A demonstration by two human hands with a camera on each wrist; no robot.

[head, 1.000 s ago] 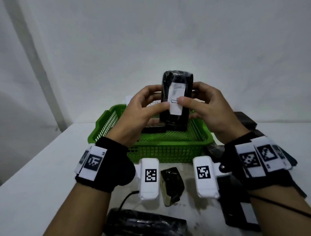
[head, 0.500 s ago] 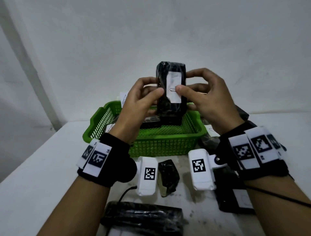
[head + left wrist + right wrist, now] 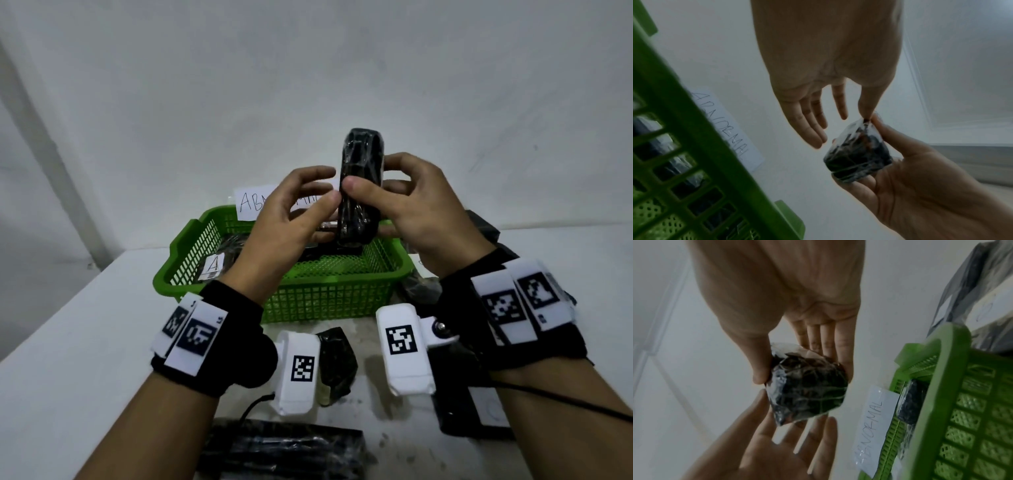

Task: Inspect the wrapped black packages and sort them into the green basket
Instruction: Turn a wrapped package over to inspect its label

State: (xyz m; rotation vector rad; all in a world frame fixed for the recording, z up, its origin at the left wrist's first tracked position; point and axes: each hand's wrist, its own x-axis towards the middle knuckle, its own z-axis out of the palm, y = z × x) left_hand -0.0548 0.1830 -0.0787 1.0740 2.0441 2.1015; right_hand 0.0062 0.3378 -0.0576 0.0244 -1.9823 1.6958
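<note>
Black wrapped package (image 3: 360,186) held upright above green basket (image 3: 337,287), prob. for inspection before sorting: right hand (image 3: 416,212) grips it w/ thumb & fingers; left hand (image 3: 291,219) open, fingers relaxed, thumb touching.

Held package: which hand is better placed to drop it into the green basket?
Likely the right hand: its thumb and fingers grip the wrapped black package above the green basket. The left hand is open, only its thumb tip at the wrap.

White table, wall, handwritten label

A white table (image 3: 85,342) meets a pale wall (image 3: 308,85); a paper label (image 3: 251,205) reading "ABNORMAL" stands at the far rim, left of centre.
</note>
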